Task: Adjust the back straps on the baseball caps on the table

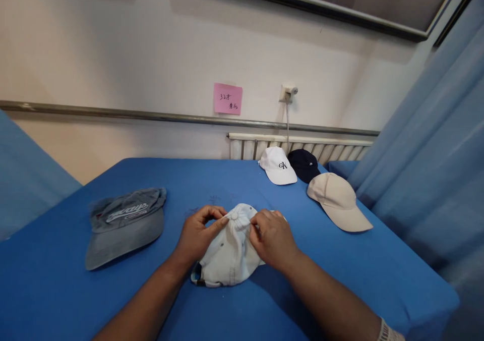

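Note:
A pale, whitish baseball cap (231, 252) rests on the blue-covered table in front of me, its back strap turned toward me at the lower left. My left hand (202, 230) pinches the cap's crown on the left of the top button. On the button's other side, my right hand (273, 237) pinches the crown fabric between thumb and fingers. The cloth puckers and folds between both hands. Most of the brim is hidden behind the cap and my right hand.
A grey cap with lettering (128, 225) lies at the left. Toward the back right are a white cap (278, 165), a navy cap (303, 165) and a beige cap (338, 200). The blue table (196, 179) borders a radiator (325, 152); a blue curtain (427, 144) hangs at right.

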Tool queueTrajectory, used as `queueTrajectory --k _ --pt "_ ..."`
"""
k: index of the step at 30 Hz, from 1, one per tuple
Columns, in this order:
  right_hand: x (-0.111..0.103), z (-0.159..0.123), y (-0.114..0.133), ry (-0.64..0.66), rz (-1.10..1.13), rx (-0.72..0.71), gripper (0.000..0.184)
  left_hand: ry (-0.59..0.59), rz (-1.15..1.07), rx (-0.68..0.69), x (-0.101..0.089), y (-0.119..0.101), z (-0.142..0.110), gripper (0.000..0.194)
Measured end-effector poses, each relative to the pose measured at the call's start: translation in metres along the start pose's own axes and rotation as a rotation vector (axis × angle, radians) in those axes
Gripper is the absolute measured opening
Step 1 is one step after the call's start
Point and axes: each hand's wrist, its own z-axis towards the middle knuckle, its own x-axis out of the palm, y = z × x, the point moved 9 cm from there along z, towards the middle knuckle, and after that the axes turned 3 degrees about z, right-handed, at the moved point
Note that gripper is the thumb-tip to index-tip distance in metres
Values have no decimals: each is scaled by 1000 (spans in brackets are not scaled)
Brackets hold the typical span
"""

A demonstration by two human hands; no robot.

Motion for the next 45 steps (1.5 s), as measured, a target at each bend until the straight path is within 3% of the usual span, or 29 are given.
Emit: queueTrajectory --k 5,8,12,17,19,21,24,34,37,40,45 --pt "-10 3 -7 92 399 146 7 -7 246 131 -2 -16 -3 17" --pt "-11 2 -20 62 582 210 11 -8 276 125 -3 -14 -1 19" --pt "-10 -4 -65 -6 422 325 16 -29 248 58 -9 -6 3 22" --pt "6 -24 -131 160 2 537 27 -25 295 48 -12 -2 6 23" --pt "14 -34 -148 198 48 635 28 -37 313 51 -14 -2 6 23" --pt "26 -43 -160 219 239 752 25 -57 324 58 -17 -2 7 23" --pt "40 -50 -164 238 522 855 23 -84 339 76 -23 0 9 23" --pt "59 -59 -145 315 969 988 32 -191 344 64 -39 14 16 25" --pt "67 -59 -141 222 1233 1044 36 -340 324 83 -53 16 13 26" --pt "60 -60 -153 -4 1392 1082 39 -499 238 42 -72 27 11 32" --pt "23 -79 -191 -447 1458 1030 43 -502 83 -100 -76 50 17 30"
